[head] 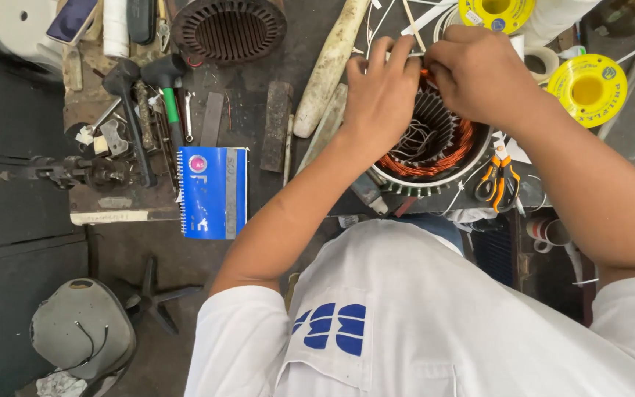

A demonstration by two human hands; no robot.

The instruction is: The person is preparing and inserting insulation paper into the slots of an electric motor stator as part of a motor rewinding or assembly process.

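Starting at your far left, the clutter of hammers (130, 81) and the blue spiral notebook (212, 191) lie well apart from the work, and an empty stator core (229, 28) sits at the top of the bench with a long pale wooden stick (330, 66) leaning just beside your forearm. Your left hand (381, 92) rests on the near-left rim of the wound stator (428, 143), its fingers extended and held close together, tips curled over the top edge where the copper windings (453, 151) show; it looks to be steadying the coil end and pressing something down into a slot. Your right hand (479, 70) meets it at the top of the stator, knuckles bunched and fingertips drawn tight together, apparently pinching a thin pale strip or wire end, though what sits between the tips is hidden by the fingers themselves. By my reading you are dressing or tying the winding at one slot, with most of the ring already filled with copper. The next move calls for a firm left-hand hold on the rim and a small, controlled pull or tuck from the right, without nicking the wire. The orange-handled scissors (499, 180) lie just beside the stator on your right, and two yellow spools (588, 88) stand farther right.
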